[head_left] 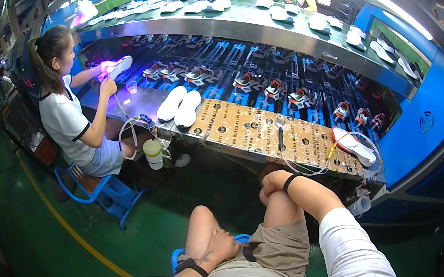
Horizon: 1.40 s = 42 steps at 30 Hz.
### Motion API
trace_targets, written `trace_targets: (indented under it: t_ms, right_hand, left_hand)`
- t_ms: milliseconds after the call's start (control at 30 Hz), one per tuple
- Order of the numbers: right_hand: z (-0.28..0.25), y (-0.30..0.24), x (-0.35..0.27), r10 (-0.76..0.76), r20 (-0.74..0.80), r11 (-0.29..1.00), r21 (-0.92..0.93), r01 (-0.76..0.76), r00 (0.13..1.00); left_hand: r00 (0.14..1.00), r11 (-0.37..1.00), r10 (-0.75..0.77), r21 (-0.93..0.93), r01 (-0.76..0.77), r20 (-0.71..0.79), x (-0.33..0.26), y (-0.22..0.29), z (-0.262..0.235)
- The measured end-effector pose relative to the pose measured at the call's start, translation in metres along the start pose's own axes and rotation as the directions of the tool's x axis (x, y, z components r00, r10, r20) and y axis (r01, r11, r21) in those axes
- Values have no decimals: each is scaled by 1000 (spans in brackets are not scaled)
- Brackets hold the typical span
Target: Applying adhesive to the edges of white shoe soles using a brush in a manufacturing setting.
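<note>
My left hand (223, 245) lies on my left thigh, its fingers resting against the leg and holding nothing. On my right knee sits my right hand (274, 181), fingers curled in, with no object seen in it. Just beyond that knee runs a bench edge topped with printed brown cardboard (244, 129), spotted with white residue. A brush-like tool (280, 134) with a clear hose lies on it. At its right end rests a white shoe (354, 147) with a red edge, beside a looped clear tube with a yellow part. Two white shoes (180, 106) stand on the metal at the left end.
Behind the bench, a blue machine (425, 122) carries rows of orange-and-grey shoe clamps (274, 90). Above it, a conveyor (247, 6) bears several white shoes. At left, a seated co-worker (66, 100) holds a shoe under purple light. A pale green-lidded jug (153, 153) hangs near the bench.
</note>
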State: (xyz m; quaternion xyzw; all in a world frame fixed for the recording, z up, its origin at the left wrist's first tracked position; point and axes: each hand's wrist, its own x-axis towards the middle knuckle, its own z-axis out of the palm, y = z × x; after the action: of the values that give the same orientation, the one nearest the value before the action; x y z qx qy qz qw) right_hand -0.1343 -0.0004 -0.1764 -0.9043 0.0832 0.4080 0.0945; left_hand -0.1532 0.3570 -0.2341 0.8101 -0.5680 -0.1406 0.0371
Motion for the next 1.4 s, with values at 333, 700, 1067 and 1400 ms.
trace_targets:
  t_ms: [333,700,1067,1400]
  right_hand:
    - [-21,-27,-27,27,-29,994,-101,-29,999]
    - [-7,-13,2,15,-34,996,-83,-18,999]
    - [1,-3,12,48,4,999,23,-48,999]
    - [-5,-13,-2,36,-41,998,-47,-38,998]
  left_hand:
    - [1000,1000,-11,-21,11,-2,-2,-2,0]
    - [1000,1000,-1,2,1,1,-2,-3,1]
    - [1000,1000,-8,-13,8,-3,-2,-3,5]
    - [1000,999,-7,-33,7,-4,-2,-3,3]
